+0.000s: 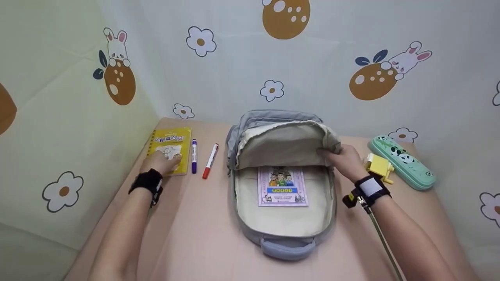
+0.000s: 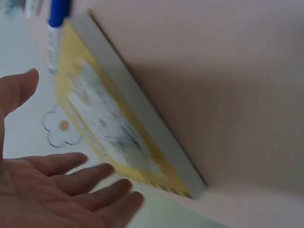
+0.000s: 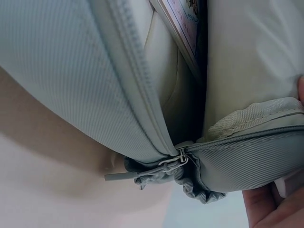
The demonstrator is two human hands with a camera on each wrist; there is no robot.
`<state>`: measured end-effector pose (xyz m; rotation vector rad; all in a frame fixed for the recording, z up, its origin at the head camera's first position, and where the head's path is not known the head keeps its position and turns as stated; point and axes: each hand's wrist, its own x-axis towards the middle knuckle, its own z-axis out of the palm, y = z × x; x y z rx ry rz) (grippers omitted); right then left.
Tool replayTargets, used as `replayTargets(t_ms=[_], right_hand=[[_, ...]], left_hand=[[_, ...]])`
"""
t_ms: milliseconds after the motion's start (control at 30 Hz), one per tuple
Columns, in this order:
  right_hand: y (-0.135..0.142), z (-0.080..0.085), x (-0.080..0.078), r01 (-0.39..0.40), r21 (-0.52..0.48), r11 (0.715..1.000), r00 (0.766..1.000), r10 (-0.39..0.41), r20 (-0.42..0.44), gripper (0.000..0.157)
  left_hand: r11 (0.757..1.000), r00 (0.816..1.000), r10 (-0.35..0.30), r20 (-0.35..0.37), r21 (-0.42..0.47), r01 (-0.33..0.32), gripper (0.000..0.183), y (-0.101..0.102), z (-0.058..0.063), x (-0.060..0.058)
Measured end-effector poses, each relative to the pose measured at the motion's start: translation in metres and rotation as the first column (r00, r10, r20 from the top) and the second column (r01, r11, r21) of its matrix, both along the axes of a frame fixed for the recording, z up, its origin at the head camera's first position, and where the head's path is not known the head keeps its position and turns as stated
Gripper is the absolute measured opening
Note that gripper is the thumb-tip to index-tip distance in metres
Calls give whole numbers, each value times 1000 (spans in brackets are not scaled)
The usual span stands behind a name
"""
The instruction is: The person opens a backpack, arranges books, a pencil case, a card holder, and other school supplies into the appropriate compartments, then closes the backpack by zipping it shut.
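Note:
A grey-blue backpack lies unzipped on the table, its front flap lifted. My right hand pinches the flap's edge at the right side; in the right wrist view a zipper pull hangs at the corner of the opening. Inside the backpack lies a pink book with cartoon figures, its top part under the flap. Over the thick yellow book at the left is my left hand, fingers spread and thumb apart, as the left wrist view shows.
Right of the yellow book lie a purple marker and a red marker. A yellow pencil sharpener with a crank and a green panda pencil case sit right of the backpack. A patterned curtain hangs behind the table.

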<state>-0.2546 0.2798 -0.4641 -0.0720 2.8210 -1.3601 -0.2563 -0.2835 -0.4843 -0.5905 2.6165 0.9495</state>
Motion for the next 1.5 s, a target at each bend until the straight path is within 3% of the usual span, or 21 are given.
replayTargets(t_ms=[200, 400, 500, 667, 833, 1033, 1167, 1267, 1367, 1500], right_hand=[[-4, 0, -1, -2, 7, 1000, 1000, 2, 12, 61], [-7, -3, -2, -8, 0, 1000, 1000, 8, 8, 60], [-5, -4, -2, 5, 3, 1000, 1000, -5, 7, 59], [-2, -6, 0, 14, -14, 1000, 1000, -14, 14, 59], [-2, -7, 2, 17, -32, 999, 1000, -17, 14, 59], [-3, -6, 3, 20, -34, 999, 1000, -20, 8, 56], [-3, -5, 3, 18, -21, 1000, 1000, -18, 10, 53], [-3, -5, 3, 18, -20, 1000, 1000, -18, 12, 50], [-2, -5, 3, 19, -23, 1000, 1000, -19, 17, 49], [-2, -5, 2, 12, -18, 1000, 1000, -12, 14, 50]], left_hand=[[996, 996, 85, 22, -37, -85, 92, 2, 6, 17], [970, 971, 234, 49, 51, -236, 102, 4, 13, 23], [967, 966, 251, 67, 17, -253, 116, 4, 10, 17], [970, 969, 226, 103, -114, -215, 134, -4, -3, -3], [966, 968, 233, 94, -138, -219, 115, -18, -10, -13], [957, 956, 285, 64, 42, -288, 83, -27, -3, -11], [965, 968, 249, 13, 75, -249, 62, -27, 8, -4], [971, 977, 212, -28, 123, -207, 56, -29, 15, 0], [958, 982, 185, -25, 226, -174, 56, -36, 19, 2], [915, 985, 172, -17, 373, -154, 63, -40, 24, 7]])
